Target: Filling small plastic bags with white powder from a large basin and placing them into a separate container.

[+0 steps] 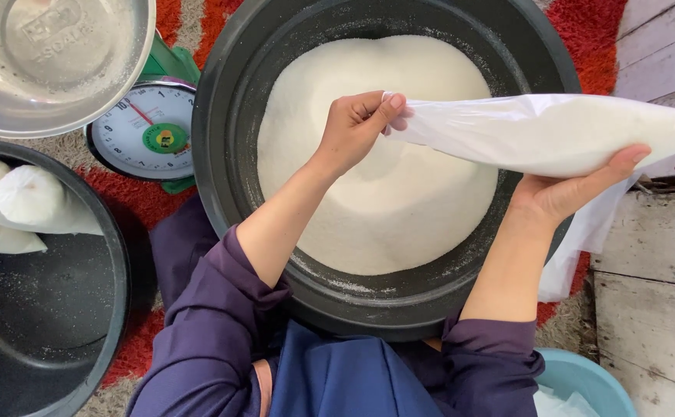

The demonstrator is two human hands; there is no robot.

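Note:
A clear plastic bag (553, 131) filled with white powder lies sideways above a big black basin (221, 116). My left hand (360, 123) pinches the bag's twisted mouth at its left end. My right hand (576, 189) supports the bag from below, palm up, near the basin's right rim. The basin holds a large mound of the same white powder (368, 208). Both forearms reach out of purple sleeves over the near rim.
A second black basin (113, 262) at the left holds tied, filled bags (28, 197). A green dial scale (148, 127) with a steel pan (59, 62) stands at the top left. Loose plastic bags (576, 247) hang at the right over wooden boards. A light blue tub (584, 382) sits at the bottom right.

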